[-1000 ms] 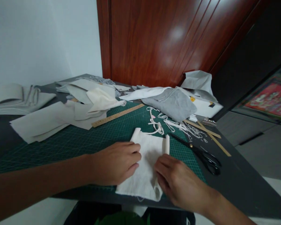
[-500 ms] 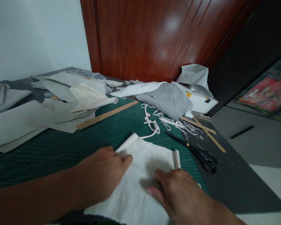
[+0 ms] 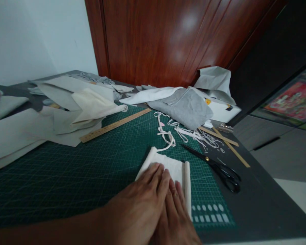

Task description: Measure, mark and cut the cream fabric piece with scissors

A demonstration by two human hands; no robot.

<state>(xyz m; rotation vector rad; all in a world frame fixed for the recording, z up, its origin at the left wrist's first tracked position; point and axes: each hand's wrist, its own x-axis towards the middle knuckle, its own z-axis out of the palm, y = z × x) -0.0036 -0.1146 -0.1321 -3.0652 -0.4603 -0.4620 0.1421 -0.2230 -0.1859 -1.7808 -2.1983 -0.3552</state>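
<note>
A piece of off-white cloth (image 3: 172,163) lies on the green cutting mat (image 3: 112,160), its left and right edges rolled inward. My left hand (image 3: 142,197) rests flat on the cloth, fingers stretched out and pointing away from me. Beside it, partly beneath it, my right hand (image 3: 173,211) also lies flat with its fingers extended. Both palms cover the cloth's near part. From the cloth's far left corner a white cord (image 3: 168,137) trails across the mat, with a small pink bit near it.
Black scissors (image 3: 219,168) lie right of the cloth. A wooden ruler (image 3: 114,126) crosses the mat. Cloth pieces (image 3: 66,119) are heaped on the left, grey cloth (image 3: 183,109) at the back. Tangled white cords (image 3: 193,134) and thin wooden strips (image 3: 229,148) lie on the right.
Both hands have come together over the middle of the cloth and flattened out. The cloth now looks narrower, and its left edge has shifted right, its rolled sides closer together.
</note>
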